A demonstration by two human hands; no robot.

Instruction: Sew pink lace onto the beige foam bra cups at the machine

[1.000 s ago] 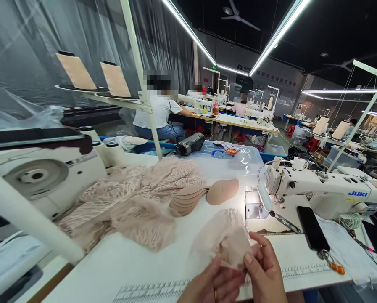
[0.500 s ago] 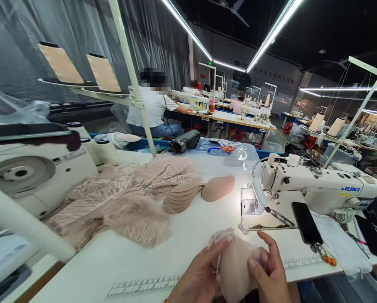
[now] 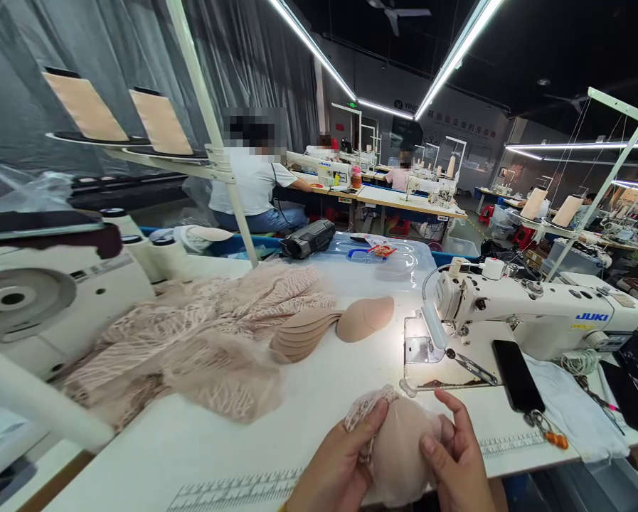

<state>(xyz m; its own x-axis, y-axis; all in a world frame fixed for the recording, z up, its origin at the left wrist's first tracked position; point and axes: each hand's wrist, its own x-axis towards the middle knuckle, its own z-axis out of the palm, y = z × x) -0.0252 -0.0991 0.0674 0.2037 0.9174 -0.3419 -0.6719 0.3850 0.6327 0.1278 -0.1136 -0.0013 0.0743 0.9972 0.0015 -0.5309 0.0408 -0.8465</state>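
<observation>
Between my hands, over the table's front edge, is a beige bra cup [image 3: 401, 448] with sheer lace fabric [image 3: 369, 411] along its upper left side. My left hand [image 3: 343, 455] pinches its left edge, thumb on top of the lace. On the right side, my right hand [image 3: 457, 448] grips the cup's edge between thumb and fingers, with the index finger raised. Farther back lies a fanned stack of beige bra cups [image 3: 305, 334], with one more cup [image 3: 365, 318] at its right end. Left of them spreads a pile of beige lace [image 3: 190, 334].
A white sewing machine [image 3: 526, 306] stands right, with thread snips [image 3: 473, 366] and a black phone [image 3: 518, 375] before it. Another machine [image 3: 41, 299] and a thread stand pole [image 3: 206, 121] are at left. A clear plastic lid [image 3: 398, 267] lies behind. A person [image 3: 254, 185] sits ahead.
The bra cup has turned slightly in my hands, showing more of its rounded face. My left thumb has shifted a little along the lace. The camera view has moved slightly.
</observation>
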